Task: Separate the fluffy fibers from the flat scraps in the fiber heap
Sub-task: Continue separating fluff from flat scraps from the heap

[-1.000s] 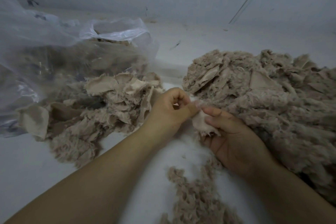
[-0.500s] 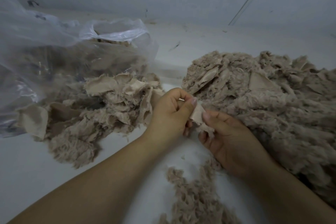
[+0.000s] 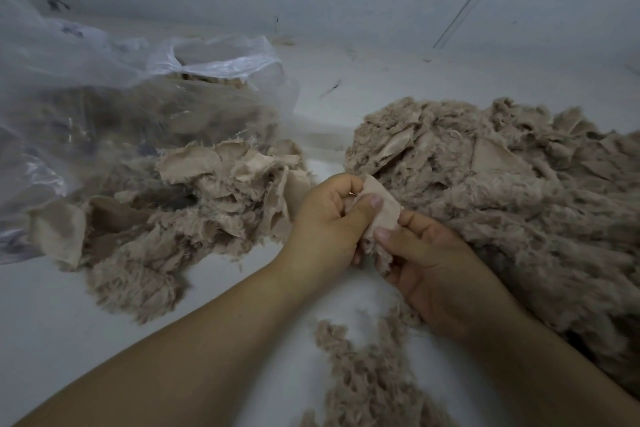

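a trail of loose fluff (image 3: 363, 378) lies nearest on the white table (image 3: 52, 322). above it, the left hand (image 3: 329, 218) and right hand (image 3: 436, 263) both pinch one flat scrap (image 3: 381, 208) between thumb and fingers. a big fiber heap (image 3: 502, 191) sits to the right, a smaller pile of scraps (image 3: 194, 198) to the left. farther back, a clear plastic bag (image 3: 104, 97) holds more tan fiber. no writing can be read.
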Motion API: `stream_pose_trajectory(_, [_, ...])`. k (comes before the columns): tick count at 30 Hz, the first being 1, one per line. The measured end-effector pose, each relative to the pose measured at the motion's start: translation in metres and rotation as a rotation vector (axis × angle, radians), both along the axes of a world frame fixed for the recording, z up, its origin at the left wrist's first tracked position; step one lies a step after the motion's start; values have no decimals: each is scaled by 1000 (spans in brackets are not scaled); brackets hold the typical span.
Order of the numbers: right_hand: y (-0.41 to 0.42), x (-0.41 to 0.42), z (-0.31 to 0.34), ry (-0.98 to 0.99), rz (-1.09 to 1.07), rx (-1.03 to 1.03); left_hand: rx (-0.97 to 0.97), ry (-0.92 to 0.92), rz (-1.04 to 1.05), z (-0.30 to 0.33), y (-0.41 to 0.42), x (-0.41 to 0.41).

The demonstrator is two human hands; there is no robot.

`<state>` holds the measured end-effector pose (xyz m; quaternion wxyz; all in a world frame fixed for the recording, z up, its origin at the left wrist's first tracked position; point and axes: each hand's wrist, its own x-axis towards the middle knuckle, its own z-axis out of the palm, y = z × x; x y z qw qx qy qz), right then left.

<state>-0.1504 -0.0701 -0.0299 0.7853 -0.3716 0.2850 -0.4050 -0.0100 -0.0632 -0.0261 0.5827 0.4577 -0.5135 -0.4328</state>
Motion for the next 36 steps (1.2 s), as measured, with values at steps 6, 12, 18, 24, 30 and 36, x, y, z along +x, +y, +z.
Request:
stream_pose_trajectory(6, [-1, -4, -2, 50, 11, -48, -31, 40, 174, -1, -9, 11])
stream_pose_trajectory(12, [-4, -5, 2, -51, 8, 69, -12, 139, 44, -1, -5, 10])
stream_pose_trajectory(18, [-4, 1, -2, -48, -120, 117, 23, 105, -28, 1, 0, 7])
stream_pose_trajectory(24, [-6, 1, -3, -55, -157, 140, -124, -188, 462, 5, -12, 27])
stream_pose_trajectory(30, [-6, 3, 0, -48, -181, 202, -325, -1338, 613, 4, -9, 34])
stream_pose_trajectory(36, [-8, -2, 4, -242, -209, 255, -294, -1566, 227, 6, 25, -12])
